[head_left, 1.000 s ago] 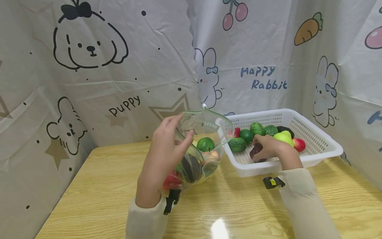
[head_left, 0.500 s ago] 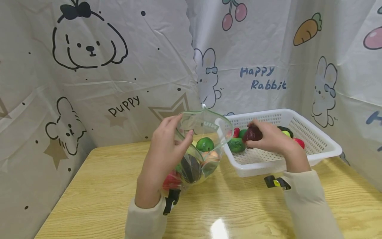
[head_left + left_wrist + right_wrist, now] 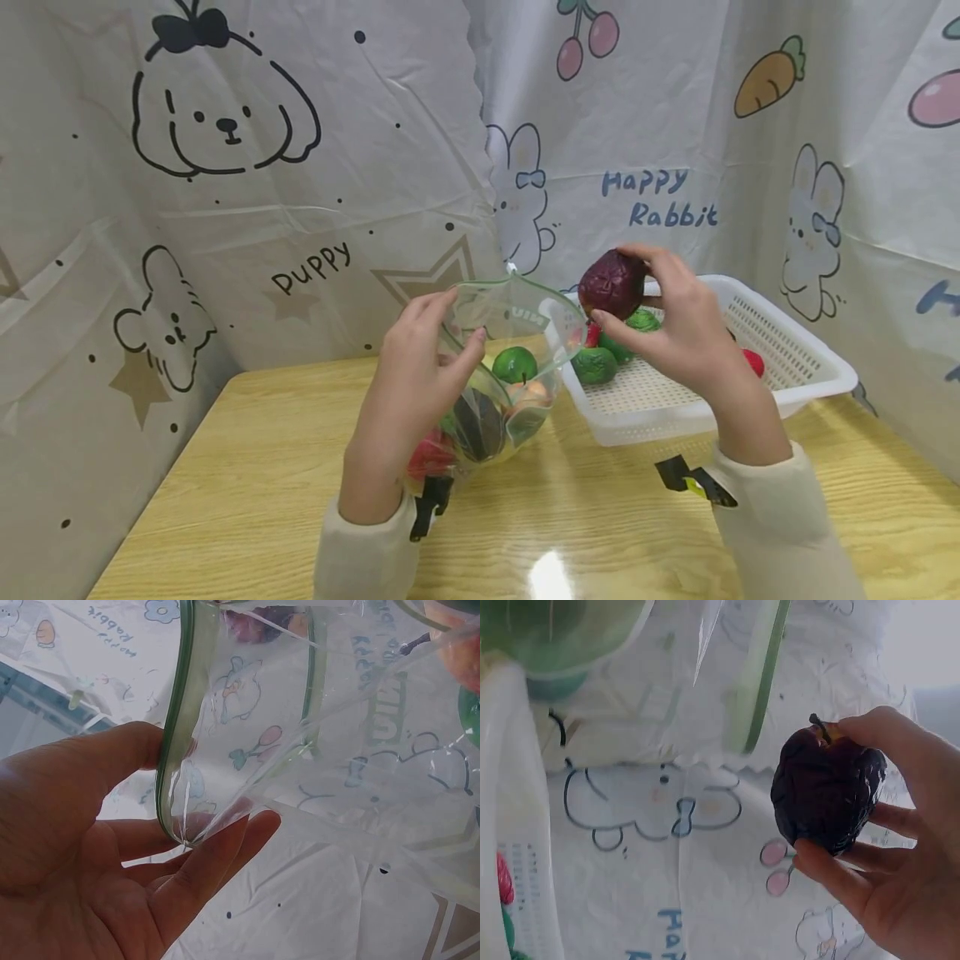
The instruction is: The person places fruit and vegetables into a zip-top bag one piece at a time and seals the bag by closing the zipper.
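Head view: At the centre of the frame, a clear, green-rimmed bag (image 3: 540, 329) is held by the left hand (image 3: 416, 358), its thumb and fingers bent around the edge. Inside, a green fruit (image 3: 514, 365) can be made out; other contents are blurred by plastic. Right of centre, a wrinkled, dark purple fruit (image 3: 611, 285) is gripped by the right hand (image 3: 686, 333) over the left part of a white basket (image 3: 787, 325), whose produce is partly covered by that hand.

Left wrist view: The bag's rim is grasped left of centre; fruit at the upper right is cut off.

Right wrist view: The purple fruit, stem uppermost, is clasped right of centre between thumb and fingers. The basket is cropped at the left edge.
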Tool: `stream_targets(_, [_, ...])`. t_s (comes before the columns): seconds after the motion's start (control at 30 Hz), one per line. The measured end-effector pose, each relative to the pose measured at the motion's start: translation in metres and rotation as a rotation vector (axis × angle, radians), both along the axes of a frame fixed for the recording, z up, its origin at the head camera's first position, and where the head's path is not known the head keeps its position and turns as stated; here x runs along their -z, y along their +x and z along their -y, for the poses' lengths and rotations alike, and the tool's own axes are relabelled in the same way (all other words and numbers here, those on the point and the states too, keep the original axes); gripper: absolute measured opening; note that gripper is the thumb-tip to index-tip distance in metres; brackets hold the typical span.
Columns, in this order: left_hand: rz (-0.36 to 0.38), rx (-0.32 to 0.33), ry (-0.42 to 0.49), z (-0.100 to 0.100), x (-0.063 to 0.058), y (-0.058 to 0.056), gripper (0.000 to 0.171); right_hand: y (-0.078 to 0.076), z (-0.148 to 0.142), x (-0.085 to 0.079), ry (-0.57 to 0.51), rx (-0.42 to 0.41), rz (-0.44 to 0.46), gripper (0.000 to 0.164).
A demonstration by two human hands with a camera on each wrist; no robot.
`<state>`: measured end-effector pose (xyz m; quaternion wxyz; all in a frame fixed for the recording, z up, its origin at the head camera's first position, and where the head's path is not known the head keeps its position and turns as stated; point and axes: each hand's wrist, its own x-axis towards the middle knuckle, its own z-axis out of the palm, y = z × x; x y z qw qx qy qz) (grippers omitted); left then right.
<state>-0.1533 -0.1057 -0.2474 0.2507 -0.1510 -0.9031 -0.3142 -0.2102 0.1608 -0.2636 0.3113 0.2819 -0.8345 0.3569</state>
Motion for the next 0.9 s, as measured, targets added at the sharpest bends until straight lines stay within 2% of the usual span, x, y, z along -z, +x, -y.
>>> stream_targets(0.1, [-0.001, -0.002, -0.002, 0.000, 0.000, 0.000, 0.052, 0.007, 0.015, -0.001, -0.023, -0.078, -0.066, 0.070])
stream_targets(0.27, [0.001, -0.006, -0.006, 0.000, 0.000, 0.000, 0.052, 0.014, 0.036, 0.002, 0.035, -0.175, -0.074, 0.070])
stream_targets(0.47, [-0.005, -0.010, -0.016, 0.001, 0.000, 0.000, 0.052, 0.017, 0.049, 0.008, 0.145, -0.124, -0.061, 0.069])
stream_targets(0.9, [-0.019, 0.006, -0.020, 0.002, -0.001, 0.000, 0.052, 0.014, 0.064, 0.017, 0.096, -0.171, -0.014, 0.065])
